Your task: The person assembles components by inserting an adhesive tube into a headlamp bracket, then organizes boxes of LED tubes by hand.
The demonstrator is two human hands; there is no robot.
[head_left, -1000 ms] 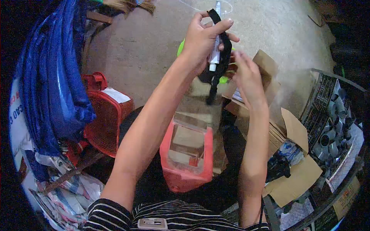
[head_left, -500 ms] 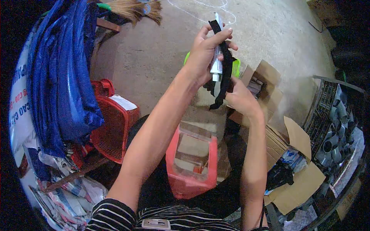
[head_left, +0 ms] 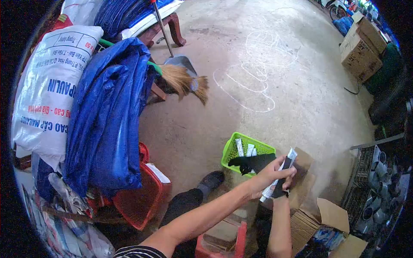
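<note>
My left hand (head_left: 272, 173) is closed around a white tube (head_left: 267, 192) with a capped lower end, held at a slant. A black strap (head_left: 279, 189) lies along the tube. My right hand (head_left: 285, 184) is closed on the strap just below my left fingers; part of it is hidden behind the tube. Just beyond my hands, a lime-green basket (head_left: 226, 154) on the floor holds several white tubes, one of them a tube (head_left: 239, 147) at its far left. Black fabric (head_left: 251, 162) hangs over the basket's near side.
A red plastic stool (head_left: 242, 241) stands below my arms. Left are a red basket (head_left: 144, 202), blue tarpaulin (head_left: 107, 120), a white sack (head_left: 56, 86) and a straw broom (head_left: 176, 77). Right are an open cardboard box (head_left: 333, 215) and a crate of grey pipe fittings (head_left: 370, 202).
The view has swung up and left, bringing the green basket fully into sight. My hands are lower right in the picture, and the strap now lies closer along the tube.
</note>
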